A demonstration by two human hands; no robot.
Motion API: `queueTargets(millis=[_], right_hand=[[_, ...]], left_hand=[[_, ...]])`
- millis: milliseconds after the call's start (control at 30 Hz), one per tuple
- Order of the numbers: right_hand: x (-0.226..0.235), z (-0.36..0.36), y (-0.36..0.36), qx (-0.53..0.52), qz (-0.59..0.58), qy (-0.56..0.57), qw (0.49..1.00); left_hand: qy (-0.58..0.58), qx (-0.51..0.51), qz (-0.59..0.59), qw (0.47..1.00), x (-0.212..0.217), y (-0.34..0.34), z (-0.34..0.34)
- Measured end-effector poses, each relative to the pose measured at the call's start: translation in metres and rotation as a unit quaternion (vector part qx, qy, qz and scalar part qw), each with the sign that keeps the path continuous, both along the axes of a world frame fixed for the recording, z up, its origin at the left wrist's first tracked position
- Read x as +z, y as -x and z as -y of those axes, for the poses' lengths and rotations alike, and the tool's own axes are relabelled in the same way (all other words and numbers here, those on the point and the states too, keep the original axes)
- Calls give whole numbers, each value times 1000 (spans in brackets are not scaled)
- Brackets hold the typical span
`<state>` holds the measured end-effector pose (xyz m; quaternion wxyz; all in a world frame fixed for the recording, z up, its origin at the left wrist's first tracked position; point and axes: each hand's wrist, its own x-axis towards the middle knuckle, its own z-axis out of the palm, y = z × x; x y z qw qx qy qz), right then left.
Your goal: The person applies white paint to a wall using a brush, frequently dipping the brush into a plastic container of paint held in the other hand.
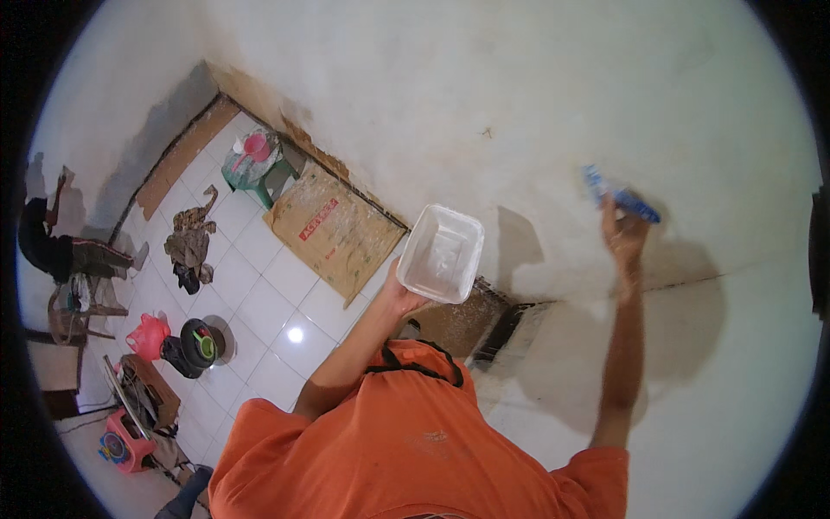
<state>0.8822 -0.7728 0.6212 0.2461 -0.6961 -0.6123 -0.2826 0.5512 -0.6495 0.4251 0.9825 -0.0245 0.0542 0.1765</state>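
Note:
My left hand (403,292) is closed on a white rectangular plastic tub (442,253), gripping it by its lower left side. The tub's open top faces me, and whitish residue coats its inside. Out to the right, my right hand (624,232) is raised to the pale wall (536,95). Its fingers are closed round a flat blue-and-white hand tool (638,206), whose exact kind I cannot make out. The tool lies at or very near the wall surface; whether it touches is unclear.
A green stool (259,173) holds a pink dipper (255,148). A brown sack (333,233) lies on the white tiles along the wall. Crumpled cloth (190,240), a red bag (149,336) and a dark pan (204,344) sit farther left. Another person (60,242) works at the left wall.

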Motion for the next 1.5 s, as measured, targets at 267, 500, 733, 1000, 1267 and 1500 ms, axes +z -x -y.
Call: queueTargets(millis=[267,500,733,1000,1267,1500], right_hand=[[-55,-69,225,148,-336,179,913],[-98,-99,289,129,-274,228,925],[-100,-103,327,170,-448,302,824],[-126,-109,357,213,-219,178,935],[-124,-96,366,242,-296,310,870],[-95,-98,369,192,-246,215,925]], left_hand=[[32,19,-32,999,-14,62,-5],[27,45,75,996,-38,113,-5],[35,56,0,998,-39,170,-5],[-10,69,-97,993,-47,186,-12],[48,51,20,997,-60,195,-14],[42,38,37,998,-62,201,-12]])
